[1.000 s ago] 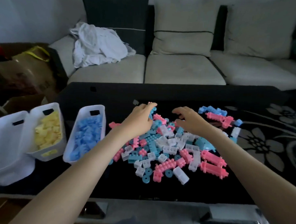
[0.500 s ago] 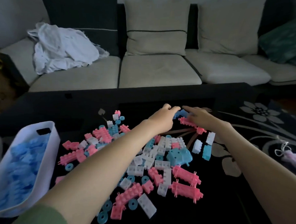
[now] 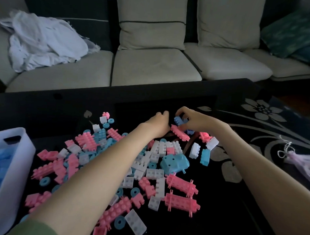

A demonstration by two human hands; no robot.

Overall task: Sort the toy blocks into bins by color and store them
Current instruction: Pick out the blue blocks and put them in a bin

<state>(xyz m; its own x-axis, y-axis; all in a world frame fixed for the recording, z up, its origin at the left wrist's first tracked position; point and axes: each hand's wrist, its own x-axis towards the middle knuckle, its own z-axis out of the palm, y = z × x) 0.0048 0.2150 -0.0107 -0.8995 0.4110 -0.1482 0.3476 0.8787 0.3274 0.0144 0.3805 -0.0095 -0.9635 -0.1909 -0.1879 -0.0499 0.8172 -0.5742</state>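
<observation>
A heap of pink, white and teal toy blocks (image 3: 154,170) covers the middle of the black table (image 3: 63,103). At the far right end of the heap, my right hand (image 3: 194,121) pinches a blue block (image 3: 178,121) just above a long pink block (image 3: 180,134). My left hand (image 3: 158,124) is next to it with fingers curled; what it holds is hidden. A white bin (image 3: 17,165) of blue blocks stands at the left edge of the view.
A beige sofa (image 3: 152,68) with a crumpled white cloth (image 3: 42,43) runs behind the table. The table's right part has a grey flower pattern (image 3: 261,110). A pale tassel with string (image 3: 297,159) lies at the right.
My view has swung right, so the yellow-block bin and empty bin are out of frame. Both hands have reached to the far right of the heap, and the right hand has picked up a blue block.
</observation>
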